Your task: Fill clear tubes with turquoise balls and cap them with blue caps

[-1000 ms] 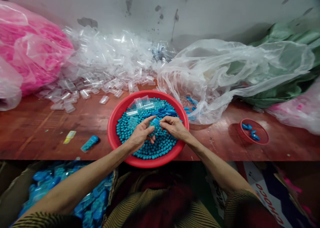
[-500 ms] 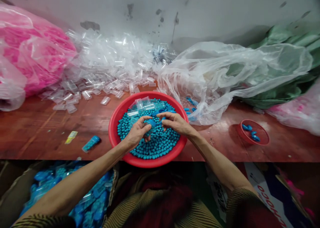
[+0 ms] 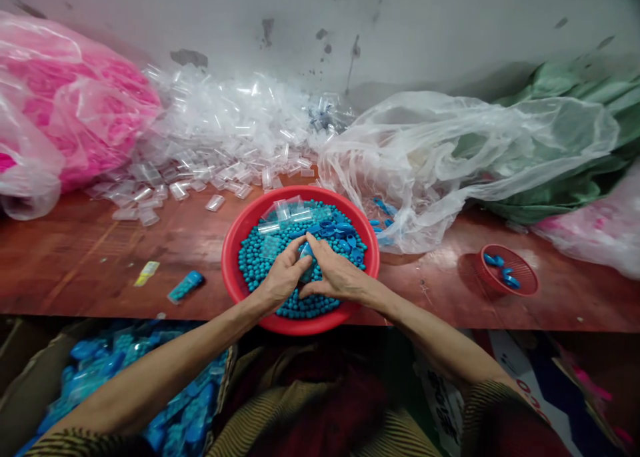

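Over the red bowl [image 3: 231, 270], my two hands meet around a small clear tube with a blue cap [image 3: 305, 251]. My left hand [image 3: 280, 278] grips the tube, its thumb lying along the near side. My right hand [image 3: 337, 273] closes on it from the other side, fingertips at the top and thumb below. Much of the tube is hidden by my fingers. Blue beads [image 3: 257, 260] fill the bowl beneath. Several empty clear tubes [image 3: 285, 213] rest on the beads at the back, and blue caps [image 3: 345, 230] lie at the right.
Clear tubes [image 3: 220, 137] are heaped behind the bowl, beside a bag of pink pieces [image 3: 85, 103]. A clear plastic bag [image 3: 425, 170] lies right. A filled tube [image 3: 186, 286] and yellow label [image 3: 147, 273] lie left; a red basket [image 3: 510, 270] stands right. Below is a box of filled tubes [image 3: 190, 390].
My right hand has moved down and left from above the blue caps, closing against the tube in my left hand. The view has shifted slightly.
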A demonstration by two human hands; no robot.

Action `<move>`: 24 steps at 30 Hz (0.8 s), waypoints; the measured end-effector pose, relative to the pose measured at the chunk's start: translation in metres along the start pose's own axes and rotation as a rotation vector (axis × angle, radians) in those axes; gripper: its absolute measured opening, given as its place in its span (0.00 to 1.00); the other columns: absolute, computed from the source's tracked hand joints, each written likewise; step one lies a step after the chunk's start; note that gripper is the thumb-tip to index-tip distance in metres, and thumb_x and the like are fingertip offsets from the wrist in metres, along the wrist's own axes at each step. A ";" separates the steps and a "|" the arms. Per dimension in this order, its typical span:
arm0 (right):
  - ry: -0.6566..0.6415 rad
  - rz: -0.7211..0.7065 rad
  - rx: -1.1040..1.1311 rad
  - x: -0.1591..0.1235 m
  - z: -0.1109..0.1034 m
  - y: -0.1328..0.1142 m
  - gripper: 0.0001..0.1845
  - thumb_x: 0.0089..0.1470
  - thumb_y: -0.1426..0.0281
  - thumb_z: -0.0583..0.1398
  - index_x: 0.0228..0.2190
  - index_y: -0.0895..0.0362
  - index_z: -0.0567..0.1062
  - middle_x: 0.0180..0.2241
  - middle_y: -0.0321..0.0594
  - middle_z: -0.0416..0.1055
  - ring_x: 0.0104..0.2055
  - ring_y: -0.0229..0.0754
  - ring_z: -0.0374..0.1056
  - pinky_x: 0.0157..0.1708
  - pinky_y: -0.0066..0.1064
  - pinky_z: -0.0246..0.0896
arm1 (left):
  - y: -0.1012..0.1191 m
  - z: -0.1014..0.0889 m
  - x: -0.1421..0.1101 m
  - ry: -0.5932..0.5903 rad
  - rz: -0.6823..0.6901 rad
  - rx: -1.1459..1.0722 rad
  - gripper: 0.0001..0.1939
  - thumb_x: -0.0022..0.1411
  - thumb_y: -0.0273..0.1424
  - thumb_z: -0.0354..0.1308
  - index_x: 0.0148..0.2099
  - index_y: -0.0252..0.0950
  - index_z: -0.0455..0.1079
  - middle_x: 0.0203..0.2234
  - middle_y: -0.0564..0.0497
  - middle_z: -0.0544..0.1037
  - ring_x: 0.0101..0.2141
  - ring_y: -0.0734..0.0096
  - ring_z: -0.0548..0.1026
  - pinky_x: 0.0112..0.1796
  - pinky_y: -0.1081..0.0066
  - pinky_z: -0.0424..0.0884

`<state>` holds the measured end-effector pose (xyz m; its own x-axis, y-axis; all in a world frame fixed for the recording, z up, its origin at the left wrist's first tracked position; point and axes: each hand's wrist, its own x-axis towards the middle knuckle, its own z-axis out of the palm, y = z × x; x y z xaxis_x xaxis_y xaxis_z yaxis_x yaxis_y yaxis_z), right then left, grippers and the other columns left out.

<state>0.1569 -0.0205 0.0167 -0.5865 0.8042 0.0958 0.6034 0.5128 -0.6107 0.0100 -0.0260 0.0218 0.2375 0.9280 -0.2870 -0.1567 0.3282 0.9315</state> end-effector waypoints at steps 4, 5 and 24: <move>0.096 0.001 -0.176 -0.001 0.004 -0.008 0.49 0.46 0.58 0.62 0.61 0.66 0.46 0.48 0.59 0.62 0.45 0.56 0.67 0.36 0.44 0.68 | -0.003 0.001 -0.002 0.006 0.130 0.035 0.22 0.51 0.37 0.61 0.48 0.35 0.64 0.28 0.56 0.70 0.29 0.77 0.66 0.33 0.77 0.63; 0.109 -0.013 -0.215 -0.001 0.004 -0.011 0.48 0.47 0.57 0.61 0.60 0.66 0.47 0.46 0.58 0.63 0.43 0.55 0.67 0.34 0.42 0.68 | -0.004 0.003 -0.002 0.015 0.141 0.030 0.20 0.52 0.37 0.61 0.45 0.35 0.64 0.28 0.56 0.70 0.29 0.78 0.65 0.33 0.77 0.63; -0.124 0.081 -0.159 0.002 -0.001 0.019 0.26 0.59 0.62 0.54 0.55 0.60 0.63 0.48 0.49 0.70 0.49 0.46 0.67 0.47 0.36 0.61 | 0.037 -0.104 -0.034 0.353 0.136 0.715 0.19 0.56 0.41 0.51 0.46 0.36 0.63 0.31 0.52 0.72 0.26 0.73 0.69 0.25 0.75 0.65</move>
<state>0.1672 -0.0089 0.0061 -0.5888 0.8066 -0.0519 0.7229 0.4968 -0.4802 -0.1035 -0.0272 0.0430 -0.0749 0.9919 -0.1028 0.5166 0.1268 0.8468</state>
